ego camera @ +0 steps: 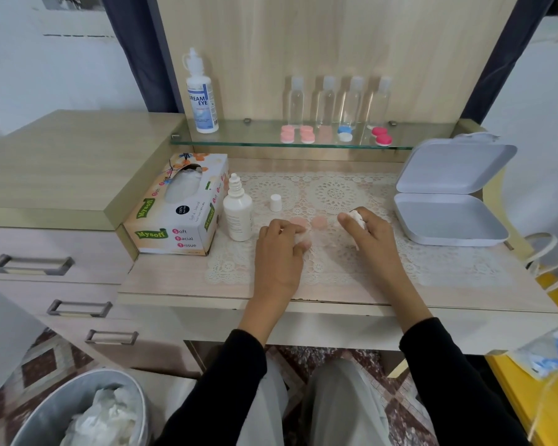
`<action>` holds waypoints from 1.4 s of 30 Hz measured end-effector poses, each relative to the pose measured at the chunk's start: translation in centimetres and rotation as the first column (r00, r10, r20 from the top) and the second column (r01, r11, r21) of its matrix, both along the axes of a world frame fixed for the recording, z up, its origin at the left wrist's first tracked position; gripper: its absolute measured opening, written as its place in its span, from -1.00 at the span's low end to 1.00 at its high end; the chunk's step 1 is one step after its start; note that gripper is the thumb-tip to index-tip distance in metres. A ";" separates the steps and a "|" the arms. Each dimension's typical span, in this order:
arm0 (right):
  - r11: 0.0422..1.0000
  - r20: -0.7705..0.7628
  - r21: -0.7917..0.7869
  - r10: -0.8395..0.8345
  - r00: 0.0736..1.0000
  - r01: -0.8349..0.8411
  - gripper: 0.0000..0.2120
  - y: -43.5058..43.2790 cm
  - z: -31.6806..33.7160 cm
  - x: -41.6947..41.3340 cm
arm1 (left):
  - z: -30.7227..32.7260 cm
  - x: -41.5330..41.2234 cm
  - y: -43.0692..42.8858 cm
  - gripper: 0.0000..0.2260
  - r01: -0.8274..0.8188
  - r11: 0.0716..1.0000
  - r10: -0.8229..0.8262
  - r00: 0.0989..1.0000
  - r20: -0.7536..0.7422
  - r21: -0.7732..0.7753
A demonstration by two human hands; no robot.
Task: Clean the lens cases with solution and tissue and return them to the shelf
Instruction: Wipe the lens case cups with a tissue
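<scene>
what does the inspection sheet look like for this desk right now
surface: lace mat on desk
job's things: uncapped solution bottle, cap beside it, tissue box, pink lids on mat; more lens cases on glass shelf
clutter: open white box; large bottle and four clear bottles on shelf
hands: left hand holds lens case; right hand grips tissue wad
cables: pale cord loops at right edge, kind unclear
surroundings: drawers left, bin holding used tissue

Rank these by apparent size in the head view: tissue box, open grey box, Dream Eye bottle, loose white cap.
Tissue box and open grey box: too alike to rank.
Then Dream Eye bottle.
Smallest: loose white cap.
</scene>
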State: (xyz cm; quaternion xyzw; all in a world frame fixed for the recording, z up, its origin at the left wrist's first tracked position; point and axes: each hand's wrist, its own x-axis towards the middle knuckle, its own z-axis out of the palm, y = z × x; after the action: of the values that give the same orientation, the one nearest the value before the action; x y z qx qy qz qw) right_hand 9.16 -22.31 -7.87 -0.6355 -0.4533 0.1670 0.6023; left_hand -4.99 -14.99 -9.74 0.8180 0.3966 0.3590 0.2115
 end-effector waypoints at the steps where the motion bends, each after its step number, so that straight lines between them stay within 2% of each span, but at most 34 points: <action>1: 1.000 -0.006 0.010 0.003 1.000 -0.003 -0.68 0.0 0.0 0.0 | -0.1 0.0 0.0 -0.77 -0.001 1.000 0.001 1.000 -0.012 0.015; 9: 0.994 0.053 0.068 -0.094 0.994 0.090 -0.81 -0.1 -0.2 0.1 | -0.1 0.2 -0.3 -0.69 -0.006 0.999 0.007 1.000 -0.028 0.035; 12: 0.990 0.070 0.094 -0.111 0.991 0.104 -0.93 -0.1 -0.3 0.1 | 0.3 0.0 -0.5 -0.71 -0.001 0.999 0.000 0.999 0.033 0.035; 16: 0.982 0.124 0.134 -0.152 0.981 0.135 -0.92 -0.4 -0.4 0.3 | 0.8 -0.3 -0.9 -0.77 -0.037 0.992 0.022 0.992 0.127 0.117; 23: 0.984 0.145 0.132 -0.136 0.980 0.117 -0.91 -0.7 0.1 -0.5 | 1.8 -1.9 -0.7 -0.81 0.028 1.000 -0.029 0.976 0.217 0.007; 29: 0.990 0.139 0.136 -0.064 0.988 0.045 -0.91 -0.3 0.2 -3.2 | 2.3 -5.4 0.1 -0.80 0.057 0.996 -0.043 0.981 0.190 -0.073; 36: 0.982 0.142 0.168 0.063 0.988 -0.087 -0.91 2.0 0.6 -9.1 | 2.4 -11.8 1.2 -0.84 -0.066 0.995 0.077 0.984 0.164 -0.073; 42: 0.964 0.062 0.133 0.226 0.972 -0.232 -0.88 4.4 0.1 -14.9 | 1.9 -18.2 2.7 -0.87 -0.173 0.985 0.172 0.972 0.161 -0.007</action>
State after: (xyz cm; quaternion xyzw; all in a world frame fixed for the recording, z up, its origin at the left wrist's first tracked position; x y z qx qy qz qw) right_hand -5.70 -17.95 -7.82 -0.5389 -0.5481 0.1885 0.6113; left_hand -23.20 -12.26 -7.80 0.7494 0.4465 0.4424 0.2082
